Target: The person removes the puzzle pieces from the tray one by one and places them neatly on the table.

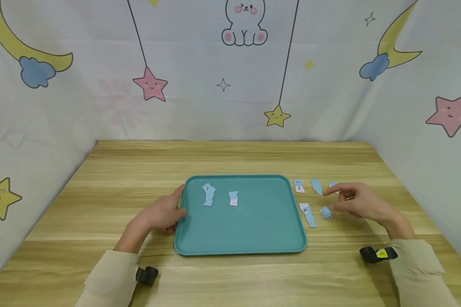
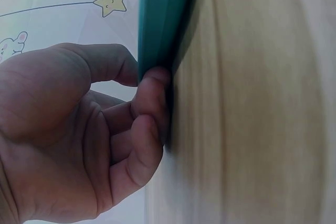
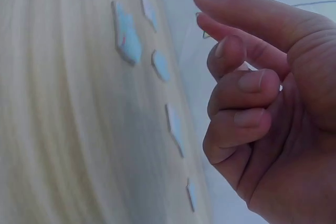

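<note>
My left hand (image 1: 164, 212) grips the left rim of a teal tray (image 1: 246, 243). In the left wrist view, the thumb lies over the rim (image 2: 157, 19) and the fingers curl against its underside. On the tray lie a long blue-and-white picture piece (image 1: 209, 195) and a smaller squarish piece (image 1: 233, 198). My right hand (image 1: 363, 202) hovers right of the tray with nothing held, thumb and index finger apart, other fingers loosely bent. Nearest its thumb is a jagged blue piece (image 1: 325, 212). Another piece (image 1: 332, 185) is partly hidden by the index finger.
Close to the tray's right side are a long piece (image 1: 307, 215), a blue-and-white piece (image 1: 299, 186) and a plain blue piece (image 1: 316, 186). All lie flat on the wooden table (image 1: 230, 281). A printed curtain (image 1: 192, 115) borders the table at the back and sides.
</note>
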`<act>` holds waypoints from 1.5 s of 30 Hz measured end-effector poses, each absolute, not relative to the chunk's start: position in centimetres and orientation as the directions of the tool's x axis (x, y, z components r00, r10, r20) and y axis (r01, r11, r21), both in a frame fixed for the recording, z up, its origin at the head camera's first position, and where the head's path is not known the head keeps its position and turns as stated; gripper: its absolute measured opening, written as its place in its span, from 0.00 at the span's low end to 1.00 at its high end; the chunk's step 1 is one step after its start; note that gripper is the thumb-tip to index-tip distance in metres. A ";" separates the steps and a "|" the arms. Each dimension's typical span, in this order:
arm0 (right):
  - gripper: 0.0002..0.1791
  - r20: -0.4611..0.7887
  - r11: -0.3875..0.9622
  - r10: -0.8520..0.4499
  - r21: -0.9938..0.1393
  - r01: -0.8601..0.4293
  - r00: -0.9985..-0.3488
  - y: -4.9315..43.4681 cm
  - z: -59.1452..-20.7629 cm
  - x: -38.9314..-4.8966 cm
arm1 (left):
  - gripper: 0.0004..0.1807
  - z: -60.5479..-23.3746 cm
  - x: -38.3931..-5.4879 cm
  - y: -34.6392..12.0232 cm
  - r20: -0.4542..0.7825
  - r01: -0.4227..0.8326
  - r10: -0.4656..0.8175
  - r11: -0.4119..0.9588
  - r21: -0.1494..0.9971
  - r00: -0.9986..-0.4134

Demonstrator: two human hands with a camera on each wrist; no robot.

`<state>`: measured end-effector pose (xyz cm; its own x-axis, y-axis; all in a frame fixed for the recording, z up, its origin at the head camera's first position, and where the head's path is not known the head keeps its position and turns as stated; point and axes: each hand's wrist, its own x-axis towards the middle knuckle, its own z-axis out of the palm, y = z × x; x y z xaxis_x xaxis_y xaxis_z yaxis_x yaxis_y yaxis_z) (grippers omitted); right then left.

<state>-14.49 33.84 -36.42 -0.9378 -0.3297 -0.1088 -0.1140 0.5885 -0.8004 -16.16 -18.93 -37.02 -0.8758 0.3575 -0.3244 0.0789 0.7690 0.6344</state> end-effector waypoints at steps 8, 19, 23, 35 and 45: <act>0.21 -0.014 0.600 -0.302 -0.780 -0.179 -0.953 31.4 -34.6 -14.7 | 0.46 -37.2 -16.3 -19.0 -0.319 0.080 0.357 0.766 0.638 -0.878; 0.21 -0.003 0.562 -0.331 -0.804 -0.194 -0.944 28.1 -33.6 -15.2 | 0.46 -37.3 -16.3 -19.0 -0.308 0.086 0.363 0.757 0.648 -0.879; 0.22 -0.011 0.550 -0.354 -0.811 -0.198 -0.935 26.7 -33.5 -15.8 | 0.46 -37.3 -16.3 -19.0 -0.302 0.094 0.371 0.753 0.651 -0.878; 0.24 -0.002 0.558 -0.441 -0.784 -0.272 -0.898 21.8 -33.1 -18.2 | 0.45 -37.2 -16.2 -18.9 -0.304 0.095 0.381 0.745 0.660 -0.873; 0.27 -0.039 0.551 -0.531 -0.775 -0.310 -0.846 17.9 -33.7 -20.5 | 0.45 -37.3 -16.2 -19.0 -0.300 0.100 0.376 0.752 0.651 -0.877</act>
<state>-20.46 17.90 -33.69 -0.8465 -0.5311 -0.0386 -0.3103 0.5510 -0.7747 -16.18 -19.00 -37.27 -0.8766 0.3761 -0.3003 0.0995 0.7521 0.6514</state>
